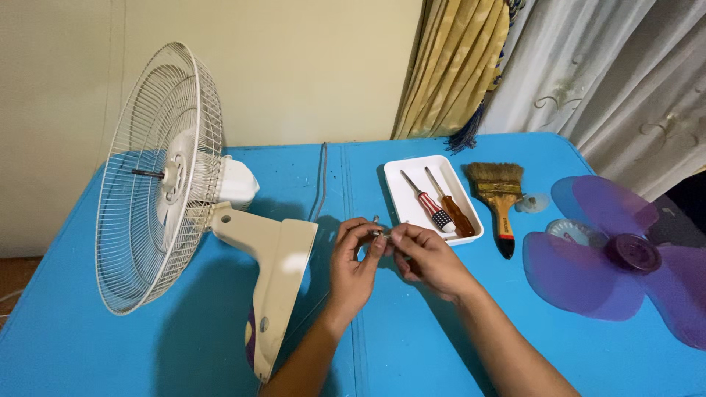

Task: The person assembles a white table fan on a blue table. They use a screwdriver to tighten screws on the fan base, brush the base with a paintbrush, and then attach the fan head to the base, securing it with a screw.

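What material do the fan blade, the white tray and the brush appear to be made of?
Fan blade: translucent purple plastic, since the table shows through it. White tray: probably plastic, smooth with a slight gloss. Brush: pale bristles, brass-coloured metal band, a handle that looks wooden with a red and black end.

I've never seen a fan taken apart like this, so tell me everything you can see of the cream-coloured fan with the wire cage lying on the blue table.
The cream plastic fan with its white wire rear cage lies tipped on the blue table, to the left of the person's hands. The front guard and blades are off, so a bare dark shaft sticks out from the hub at the cage's centre. Behind the cage sits the rounded motor housing, joined to a cream stand arm with purple trim near its base. Neither hand touches it.
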